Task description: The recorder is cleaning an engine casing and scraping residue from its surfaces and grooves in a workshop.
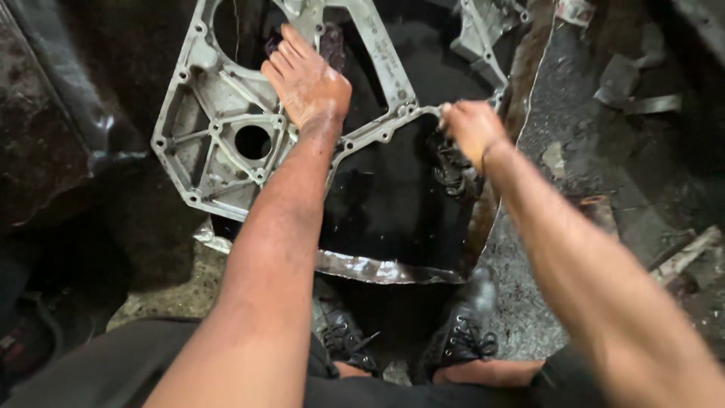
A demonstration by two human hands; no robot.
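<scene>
Nearest to me, at six o'clock, I see two black laced shoes [461, 332] planted on the gritty floor [529, 302], with dark trousers below them. Just beyond the toes lies the bent near rim of a shallow metal tray [377, 268] filled with black oily liquid.

My two forearms run up from the bottom edge. The right hand [472, 128] sits at about one o'clock from the middle of the view, its grip curled tight on the lower right corner of the grey cast metal housing [219, 132]; the fingers wrap under, so I cannot tell how far they close. Below that hand a dark tangle lies in the liquid, too blurred to name.

The left hand [306, 79] lies at about eleven o'clock, palm down and fingers spread flat, pressing on the housing's rib between its large round opening and the smaller round hole. The housing stretches leftward from both hands, tilted over the tray, its far edge towards twelve o'clock.

Farther off, at one o'clock, a second grey casting [479, 34] rests by the tray's far rim, and metal scraps [642, 91] lie at two o'clock.
</scene>
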